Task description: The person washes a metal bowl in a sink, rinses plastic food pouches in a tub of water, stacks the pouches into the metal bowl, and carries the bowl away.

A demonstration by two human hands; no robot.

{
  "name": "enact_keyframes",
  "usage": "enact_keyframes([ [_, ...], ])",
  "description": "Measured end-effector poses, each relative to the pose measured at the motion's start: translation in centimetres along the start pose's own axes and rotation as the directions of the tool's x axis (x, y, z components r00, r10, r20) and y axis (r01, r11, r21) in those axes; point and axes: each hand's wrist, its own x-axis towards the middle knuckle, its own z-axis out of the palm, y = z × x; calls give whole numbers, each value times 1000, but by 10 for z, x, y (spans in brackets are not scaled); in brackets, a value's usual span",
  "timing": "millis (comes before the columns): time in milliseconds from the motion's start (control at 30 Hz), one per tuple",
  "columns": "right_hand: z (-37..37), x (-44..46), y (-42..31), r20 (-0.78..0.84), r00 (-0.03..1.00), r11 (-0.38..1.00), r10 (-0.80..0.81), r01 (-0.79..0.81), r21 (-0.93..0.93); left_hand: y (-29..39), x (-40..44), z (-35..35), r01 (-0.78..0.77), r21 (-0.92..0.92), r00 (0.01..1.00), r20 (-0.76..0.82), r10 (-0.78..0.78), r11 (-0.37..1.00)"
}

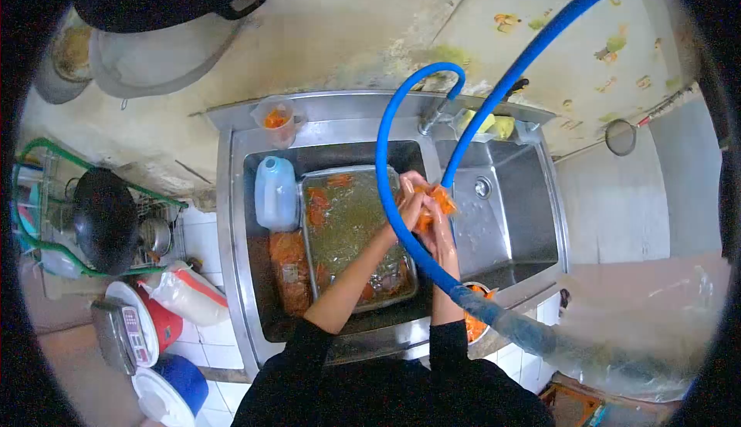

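Over the divider between two steel sink basins, my left hand [411, 199] and my right hand [438, 230] are pressed together around wet orange pieces [441, 200]. Their fingers are closed on the pieces. A blue hose [384, 145] loops past my hands, and its end is hidden behind them. In the left basin, a clear tray [306, 230] holds murky water and some orange-brown pieces. A bowl [488, 327] with more orange pieces stands below the right basin, partly covered by the hose.
A pale blue jug [275, 194] and a reddish-brown packet [290, 272] are at the left basin's side. A cup [278, 124] and yellow sponges [494, 123] sit on the back ledge. A dish rack [58, 249] stands at far left.
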Motion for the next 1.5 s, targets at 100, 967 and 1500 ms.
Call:
enact_keyframes([
  [100, 9, -1, 3, -50, 998, 968, 33, -45, -248, 11, 11, -2, 241, -439, 958, -33, -284, 866],
  [967, 51, -30, 68, -43, 993, 777, -113, 61, -626, 10, -83, -53, 146, -96, 942, -292, -168, 985],
  [1500, 270, 143, 42, 465, 807, 768, -365, 543, -339, 143, 97, -228, -143, 7, 884, -449, 131, 990],
])
